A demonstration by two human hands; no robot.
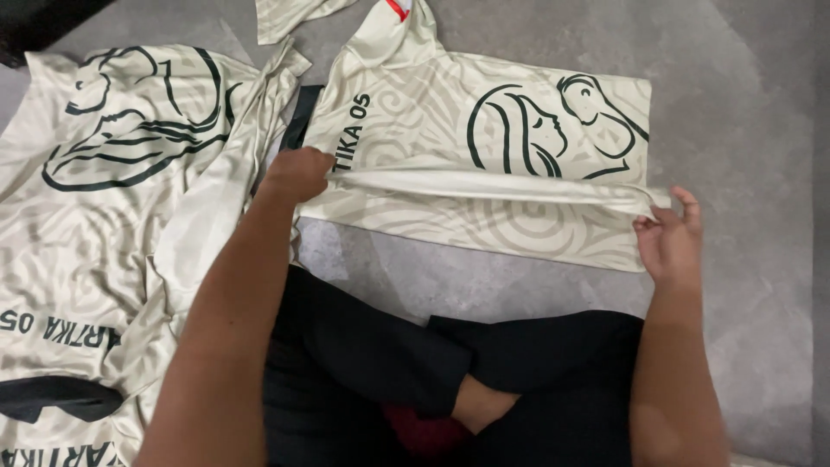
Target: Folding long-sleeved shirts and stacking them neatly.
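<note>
Grey floor carries a cream patterned shirt [484, 147] stretched between both hands: left hand [298, 173] fisted on one end of its fold, right hand [667, 235] pinching the other

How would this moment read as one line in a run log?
left hand: grips fold edge | right hand: grips other end | item: cream printed fabric shirt | surface: grey floor

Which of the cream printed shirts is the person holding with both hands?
The folded shirt on the right, its edge pinched by left hand and right hand; the left shirt lies untouched.
</note>
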